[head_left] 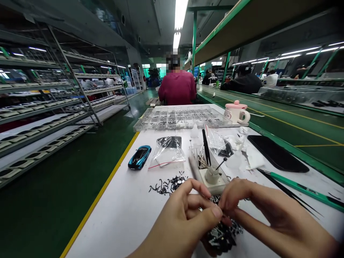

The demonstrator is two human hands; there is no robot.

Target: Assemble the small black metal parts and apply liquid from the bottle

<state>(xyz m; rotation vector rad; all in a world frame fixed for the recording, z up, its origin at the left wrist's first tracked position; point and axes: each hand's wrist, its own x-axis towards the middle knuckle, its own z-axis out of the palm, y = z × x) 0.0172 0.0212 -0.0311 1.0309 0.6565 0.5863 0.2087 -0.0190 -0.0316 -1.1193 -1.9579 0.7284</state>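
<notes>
My left hand [188,215] and my right hand [258,206] meet at the fingertips over the white tabletop. Both are closed in a pinch; whatever sits between the fingers is too small and too covered to make out. Under them lies a heap of small black and silver parts [221,238], partly hidden by the hands. A looser scatter of curved black pieces [163,187] lies beyond my left hand. Just past the fingertips is a light holder tray [215,188] with a small pot [212,175], thin rods and black tweezers [206,147] standing in it.
A blue toy car [139,157] and a clear zip bag [169,150] lie to the left. Farther back are a clear compartment box [177,118] and a lidded mug [236,113]. Right: a black pad [276,153] and a green-handled tool [301,188]. A person in maroon [177,87] sits ahead.
</notes>
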